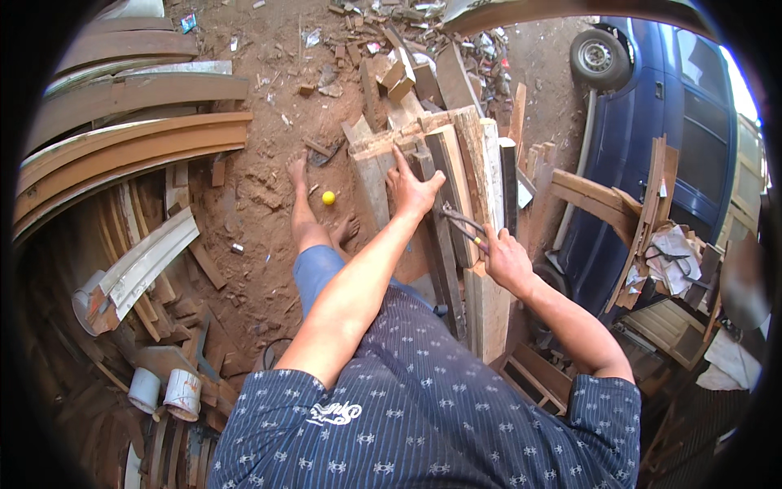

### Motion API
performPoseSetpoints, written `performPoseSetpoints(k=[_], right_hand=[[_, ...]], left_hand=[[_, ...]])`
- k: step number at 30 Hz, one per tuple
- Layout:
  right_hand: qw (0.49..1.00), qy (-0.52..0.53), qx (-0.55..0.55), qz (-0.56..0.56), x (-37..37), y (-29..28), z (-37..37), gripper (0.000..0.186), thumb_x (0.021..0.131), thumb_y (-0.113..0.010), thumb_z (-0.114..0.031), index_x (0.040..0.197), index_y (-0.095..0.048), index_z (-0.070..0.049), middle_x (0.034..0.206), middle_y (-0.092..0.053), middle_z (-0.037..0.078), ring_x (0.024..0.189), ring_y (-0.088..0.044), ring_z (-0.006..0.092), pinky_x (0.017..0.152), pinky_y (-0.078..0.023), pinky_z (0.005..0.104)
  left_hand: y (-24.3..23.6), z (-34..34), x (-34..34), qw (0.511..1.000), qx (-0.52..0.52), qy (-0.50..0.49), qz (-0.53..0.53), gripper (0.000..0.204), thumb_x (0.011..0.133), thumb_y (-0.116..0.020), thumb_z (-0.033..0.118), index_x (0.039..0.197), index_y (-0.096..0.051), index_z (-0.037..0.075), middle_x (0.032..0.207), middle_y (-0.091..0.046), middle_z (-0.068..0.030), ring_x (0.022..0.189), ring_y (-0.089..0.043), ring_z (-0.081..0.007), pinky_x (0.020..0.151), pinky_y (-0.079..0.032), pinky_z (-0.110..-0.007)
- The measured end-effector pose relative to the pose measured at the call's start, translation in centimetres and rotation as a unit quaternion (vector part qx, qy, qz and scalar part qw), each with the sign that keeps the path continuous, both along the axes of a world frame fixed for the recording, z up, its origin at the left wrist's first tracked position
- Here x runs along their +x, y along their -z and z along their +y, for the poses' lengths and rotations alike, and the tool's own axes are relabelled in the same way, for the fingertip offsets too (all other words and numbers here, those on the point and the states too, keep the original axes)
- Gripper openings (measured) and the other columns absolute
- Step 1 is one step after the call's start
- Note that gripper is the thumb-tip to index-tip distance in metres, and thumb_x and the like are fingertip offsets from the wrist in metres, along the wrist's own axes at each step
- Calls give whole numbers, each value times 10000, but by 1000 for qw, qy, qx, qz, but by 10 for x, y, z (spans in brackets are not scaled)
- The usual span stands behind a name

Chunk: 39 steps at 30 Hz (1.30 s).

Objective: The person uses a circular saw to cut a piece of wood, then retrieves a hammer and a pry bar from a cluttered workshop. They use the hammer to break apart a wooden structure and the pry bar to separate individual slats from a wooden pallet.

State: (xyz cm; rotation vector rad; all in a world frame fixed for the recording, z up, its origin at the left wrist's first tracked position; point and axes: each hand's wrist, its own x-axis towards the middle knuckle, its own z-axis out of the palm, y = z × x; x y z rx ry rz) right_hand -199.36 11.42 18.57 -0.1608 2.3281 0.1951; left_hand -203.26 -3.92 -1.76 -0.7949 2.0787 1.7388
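My right hand [507, 259] is closed round the handles of a pair of pincers [464, 222]. Their metal head rests near the edge of a dark wooden plank [438, 244]. My left hand [412, 189] lies over the upper part of that plank, index finger stretched forward and thumb spread to the side; its other fingers are partly hidden. Both planks and my hands are over a stack of timber, where a pale, rough-edged board [489, 306] stands next to the dark plank. Whether the pincers' jaws grip anything is too small to tell.
Curved brown wooden pieces [138, 155] are piled at the left, above two white buckets [181, 395]. A yellow ball [328, 198] lies on the dirt by my feet. Wood scraps [399, 77] and litter cover the far ground. At the right stands a blue vehicle [627, 147].
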Motion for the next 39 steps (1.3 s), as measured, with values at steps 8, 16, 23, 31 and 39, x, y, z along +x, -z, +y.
performPoseSetpoints(k=[8,16,23,31,39], right_hand=[[893,145,129,-407,-126,-26,-67,353,908,-483,-131,1178,-564,81,907,-674,254,978,-693,443,811,-568,528],[956,222,-97,-163,-13,3,-12,557,901,-582,-218,1407,-498,3,1161,-649,308,1164,-624,386,981,-482,441],[914,318,-225,112,108,80,-9,578,898,-598,-74,1446,-421,-29,1265,-584,303,1144,-594,456,971,-481,483],[709,610,-311,-168,72,36,-23,316,898,-620,-129,1183,-539,-18,814,-589,83,671,-597,184,589,-503,346],[939,304,-159,-12,99,-38,-12,548,910,-572,-129,1424,-434,5,1154,-617,329,1113,-589,493,978,-473,499]], left_hand=[[0,-1,-10,1000,5,-14,12,1282,688,-833,420,1604,-7,68,1329,-419,-341,1258,-439,-468,1105,-347,-497],[2,-18,1,999,50,-6,7,1270,671,-836,391,1610,-36,90,1288,-495,-304,1241,-494,-428,1089,-392,-460],[-3,-5,-1,1000,-4,-14,1,1297,681,-844,417,1610,3,101,1305,-416,-370,1239,-438,-494,1107,-342,-507],[30,-10,6,998,34,-5,47,1300,674,-848,398,1610,6,109,1355,-419,-359,1297,-442,-468,1121,-355,-480],[4,-25,-7,956,292,-16,-2,1127,739,-754,200,1609,-46,85,1444,-449,-250,1250,-534,-351,1095,-450,-468]])
